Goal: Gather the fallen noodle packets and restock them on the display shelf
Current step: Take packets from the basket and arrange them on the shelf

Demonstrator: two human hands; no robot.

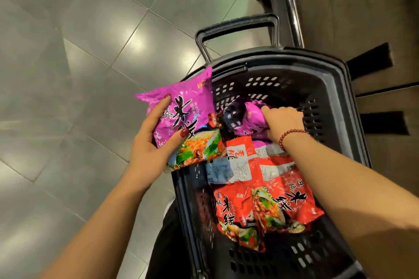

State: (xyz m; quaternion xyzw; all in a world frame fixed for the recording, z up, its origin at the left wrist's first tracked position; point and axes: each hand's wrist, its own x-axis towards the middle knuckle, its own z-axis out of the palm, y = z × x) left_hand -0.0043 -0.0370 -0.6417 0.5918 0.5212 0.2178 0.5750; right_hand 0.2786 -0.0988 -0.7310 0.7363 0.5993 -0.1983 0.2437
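Observation:
My left hand grips a purple noodle packet, holding it over the left rim of a black shopping basket. Inside the basket, my right hand reaches down and closes its fingers on another purple packet at the far end. Several red noodle packets lie piled in the basket's near half, some face up and one showing its white back. A red bead bracelet sits on my right wrist.
The basket's pull handle sticks up at its far end. Grey floor tiles spread to the left. A dark wooden shelf base with a metal rail runs along the right.

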